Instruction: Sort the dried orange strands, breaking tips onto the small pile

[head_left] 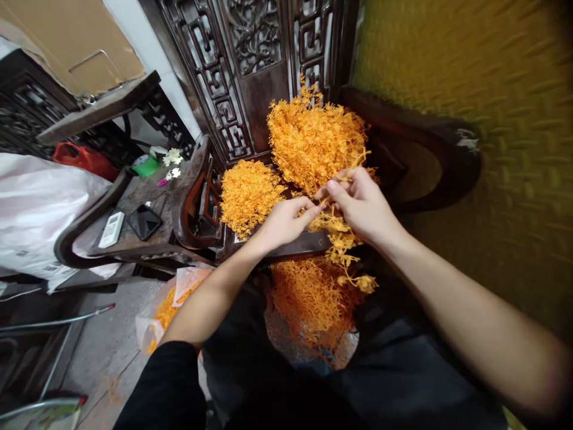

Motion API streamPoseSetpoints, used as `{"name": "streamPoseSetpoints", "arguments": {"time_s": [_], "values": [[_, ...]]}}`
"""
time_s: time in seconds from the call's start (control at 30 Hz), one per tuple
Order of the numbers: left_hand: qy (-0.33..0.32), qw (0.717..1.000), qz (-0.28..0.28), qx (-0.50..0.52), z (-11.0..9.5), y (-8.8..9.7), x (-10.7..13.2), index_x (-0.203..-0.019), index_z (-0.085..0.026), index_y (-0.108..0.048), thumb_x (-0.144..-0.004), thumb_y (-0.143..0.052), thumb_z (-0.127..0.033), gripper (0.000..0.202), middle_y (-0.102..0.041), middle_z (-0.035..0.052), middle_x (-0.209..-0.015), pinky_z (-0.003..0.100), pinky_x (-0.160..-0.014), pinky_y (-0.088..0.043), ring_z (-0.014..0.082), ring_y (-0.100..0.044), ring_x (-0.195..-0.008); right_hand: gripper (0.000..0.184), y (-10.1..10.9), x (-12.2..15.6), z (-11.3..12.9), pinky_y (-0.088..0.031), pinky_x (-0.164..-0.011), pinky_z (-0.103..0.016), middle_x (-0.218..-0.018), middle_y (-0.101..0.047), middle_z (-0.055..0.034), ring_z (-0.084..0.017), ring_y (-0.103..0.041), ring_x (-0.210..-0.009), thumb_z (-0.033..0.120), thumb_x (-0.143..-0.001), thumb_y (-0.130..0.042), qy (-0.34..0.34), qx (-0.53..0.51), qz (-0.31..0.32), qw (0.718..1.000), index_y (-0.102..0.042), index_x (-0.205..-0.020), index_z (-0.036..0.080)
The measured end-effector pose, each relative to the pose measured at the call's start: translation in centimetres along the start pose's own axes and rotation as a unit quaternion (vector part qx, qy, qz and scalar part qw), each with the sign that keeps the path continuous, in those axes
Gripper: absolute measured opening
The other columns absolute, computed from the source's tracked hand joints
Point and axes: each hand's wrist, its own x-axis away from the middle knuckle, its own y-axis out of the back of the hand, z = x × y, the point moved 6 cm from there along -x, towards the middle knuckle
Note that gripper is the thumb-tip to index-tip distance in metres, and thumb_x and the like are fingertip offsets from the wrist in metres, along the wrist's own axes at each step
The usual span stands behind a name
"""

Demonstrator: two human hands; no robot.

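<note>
My right hand [364,203] is closed in a pinch on a strand of orange plastic sprigs [342,239], which dangles below the fingers over the chair's front edge. The fingers of my left hand [289,221] are pinched together against the same strand; their exact grip is too small to make out. Behind my right hand rises a large heap of orange sprigs [317,140] on the dark carved wooden chair [290,245]. A smaller pile of loose orange pieces [248,194] lies beside my left hand. Below, between my legs, a container holds a tangle of thin orange stems [308,292].
A small wooden table [152,197] at left bears a white remote [111,230], a black object [144,222] and small flowers [172,158]. On the floor stands a plastic bag [145,322] with orange pieces. The chair's curved armrest [465,158] juts out at right.
</note>
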Motion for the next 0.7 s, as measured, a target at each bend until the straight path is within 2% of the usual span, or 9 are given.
{"name": "streamPoseSetpoints", "arguments": {"time_s": [0.07, 0.13, 0.2, 0.27, 0.33, 0.43, 0.53, 0.63, 0.7], "values": [[0.003, 1.000, 0.001, -0.002, -0.3, 0.5, 0.5, -0.075, -0.019, -0.059, -0.098, -0.058, -0.051, 0.040, -0.057, -0.0016, -0.069, 0.029, -0.066, -0.038, 0.0130, -0.049, -0.067, 0.044, 0.0, -0.1, 0.3, -0.045, -0.063, -0.030, -0.073, -0.065, 0.0022, -0.016, -0.058, -0.066, 0.039, -0.068, -0.095, 0.002, 0.046, 0.053, 0.998, -0.059, -0.089, 0.025], [0.036, 0.997, 0.032, 0.054, -0.2, 1.4, 1.3, -0.070, -0.020, -0.051, -0.095, -0.061, -0.055, 0.044, -0.049, -0.0027, -0.065, 0.027, -0.059, -0.034, 0.0117, -0.043, -0.061, 0.036, 1.4, -0.7, 0.8, -0.041, -0.062, -0.029, -0.068, -0.061, 0.0022, -0.013, -0.053, -0.063, 0.026, -0.066, -0.096, 0.021, 0.106, 0.062, 0.992, -0.062, -0.079, 0.022], [0.094, 0.982, 0.041, 0.159, 0.4, 2.8, 2.1, -0.073, -0.021, -0.050, -0.089, -0.066, -0.057, 0.042, -0.043, -0.0045, -0.063, 0.025, -0.050, -0.027, 0.0091, -0.037, -0.053, 0.030, 4.1, -1.5, 1.3, -0.038, -0.060, -0.029, -0.065, -0.059, 0.0017, -0.011, -0.050, -0.059, 0.017, -0.072, -0.090, 0.039, 0.117, -0.004, 0.992, -0.060, -0.072, 0.021], [0.143, 0.953, 0.003, 0.267, 1.3, 4.4, 2.5, -0.079, -0.022, -0.050, -0.083, -0.071, -0.052, 0.037, -0.043, -0.0058, -0.065, 0.023, -0.045, -0.019, 0.0063, -0.031, -0.047, 0.027, 6.7, -2.0, 1.3, -0.036, -0.056, -0.029, -0.062, -0.058, 0.0022, -0.011, -0.050, -0.056, 0.012, -0.079, -0.081, 0.026, 0.065, -0.091, 0.993, -0.057, -0.074, 0.023], [0.165, 0.925, -0.041, 0.339, 2.5, 5.7, 2.4, -0.083, -0.022, -0.050, -0.082, -0.072, -0.046, 0.033, -0.049, -0.0046, -0.069, 0.022, -0.044, -0.014, 0.0044, -0.029, -0.045, 0.022, 7.8, -2.0, 0.6, -0.034, -0.051, -0.029, -0.062, -0.060, 0.0026, -0.012, -0.049, -0.052, 0.014, -0.083, -0.077, -0.026, 0.000, -0.107, 0.994, -0.058, -0.084, 0.025], [0.188, 0.896, -0.050, 0.399, 4.5, 6.0, 1.3, -0.084, -0.020, -0.050, -0.087, -0.065, -0.040, 0.025, -0.063, 0.0024, -0.079, 0.021, -0.043, -0.010, 0.0038, -0.029, -0.046, 0.021, 6.7, -1.4, -0.4, -0.037, -0.049, -0.027, -0.069, -0.067, 0.0001, -0.012, -0.053, -0.054, 0.026, -0.083, -0.081, -0.093, -0.052, -0.028, 0.994, -0.063, -0.093, 0.025], [0.214, 0.870, -0.082, 0.436, 6.6, 6.2, 0.0, -0.083, -0.020, -0.049, -0.087, -0.064, -0.029, 0.019, -0.070, 0.0089, -0.090, 0.019, -0.042, -0.012, 0.0044, -0.039, -0.051, 0.026, 5.7, -0.7, -0.7, -0.046, -0.053, -0.025, -0.076, -0.071, -0.0010, -0.012, -0.059, -0.062, 0.033, -0.074, -0.087, -0.113, -0.083, 0.014, 0.990, -0.070, -0.090, 0.023], [0.220, 0.867, -0.126, 0.430, 7.3, 6.8, -0.9, -0.091, -0.020, -0.054, -0.086, -0.068, -0.021, 0.015, -0.063, 0.0021, -0.079, 0.017, -0.043, -0.016, 0.0046, -0.042, -0.052, 0.039, 5.0, -0.2, -0.7, -0.051, -0.057, -0.025, -0.082, -0.074, -0.0005, -0.012, -0.063, -0.066, 0.028, -0.059, -0.095, -0.119, -0.083, 0.034, 0.989, -0.076, -0.093, 0.023], [0.202, 0.891, -0.132, 0.384, 6.3, 6.7, -1.0, -0.095, -0.021, -0.059, -0.091, -0.069, -0.033, 0.016, -0.050, -0.0043, -0.067, 0.019, -0.043, -0.015, 0.0050, -0.034, -0.048, 0.043, 4.5, -0.1, -0.8, -0.053, -0.060, -0.027, -0.084, -0.076, -0.0010, -0.012, -0.064, -0.067, 0.027, -0.054, -0.097, -0.119, -0.071, 0.055, 0.989, -0.078, -0.091, 0.023]]}}
